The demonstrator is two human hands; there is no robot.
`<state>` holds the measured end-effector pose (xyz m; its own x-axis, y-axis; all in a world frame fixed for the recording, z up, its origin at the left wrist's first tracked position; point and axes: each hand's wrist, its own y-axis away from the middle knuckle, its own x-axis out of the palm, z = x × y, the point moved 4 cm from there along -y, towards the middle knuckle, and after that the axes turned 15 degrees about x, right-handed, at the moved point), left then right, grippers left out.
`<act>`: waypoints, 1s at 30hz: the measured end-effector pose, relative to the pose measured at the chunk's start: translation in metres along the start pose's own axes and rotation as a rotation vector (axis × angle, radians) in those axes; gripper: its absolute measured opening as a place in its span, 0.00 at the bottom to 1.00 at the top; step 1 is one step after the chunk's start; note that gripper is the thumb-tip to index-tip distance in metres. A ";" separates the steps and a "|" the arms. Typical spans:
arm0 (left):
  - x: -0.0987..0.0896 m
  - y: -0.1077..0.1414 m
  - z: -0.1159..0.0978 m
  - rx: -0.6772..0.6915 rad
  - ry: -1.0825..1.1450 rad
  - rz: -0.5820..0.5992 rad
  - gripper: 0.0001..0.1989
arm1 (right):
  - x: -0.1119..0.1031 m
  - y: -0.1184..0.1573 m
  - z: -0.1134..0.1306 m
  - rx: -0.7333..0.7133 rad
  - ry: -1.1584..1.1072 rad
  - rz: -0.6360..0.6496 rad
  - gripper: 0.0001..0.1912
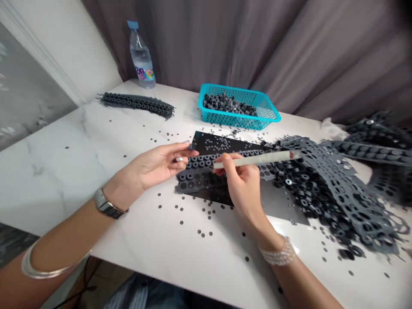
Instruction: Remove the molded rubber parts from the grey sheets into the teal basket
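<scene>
My left hand point(164, 165) pinches a small dark grey rubber ring point(191, 147) between thumb and fingertips. It hovers at the left end of a grey rubber sheet point(210, 180) with rows of round rings, some punched out. My right hand point(243, 180) grips a whitish stick-like tool point(267, 159) like a pen, its rear end pointing right. The tool's near end is close to the sheet; its tip is too small to make out. Under the sheet lies a black board point(201, 139) strewn with small discs.
Behind the board stands a turquoise basket point(238, 120) of loose rings. A heap of black rings point(305, 184) and perforated rubber scrap point(347, 193) lies right. Another ring strip point(135, 104) and a water bottle point(141, 58) are back left. Small discs dot the white table point(80, 171).
</scene>
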<state>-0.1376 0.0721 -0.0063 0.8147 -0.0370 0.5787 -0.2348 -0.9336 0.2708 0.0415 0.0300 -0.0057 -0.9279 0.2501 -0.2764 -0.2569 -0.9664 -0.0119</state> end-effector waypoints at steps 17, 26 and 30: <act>0.002 0.005 -0.003 0.123 -0.430 0.151 0.14 | 0.022 0.007 -0.003 -0.075 0.165 0.208 0.20; 0.004 0.015 -0.012 0.525 -1.402 0.258 0.08 | 0.028 0.009 0.000 -0.163 0.290 0.220 0.19; 0.002 0.015 -0.006 0.585 -1.490 0.349 0.08 | 0.029 0.010 0.001 -0.184 0.291 0.233 0.19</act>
<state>-0.1425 0.0598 0.0036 0.6113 -0.2299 -0.7573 -0.5678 -0.7939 -0.2173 0.0116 0.0274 -0.0133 -0.8336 0.0217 -0.5520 0.0276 -0.9963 -0.0808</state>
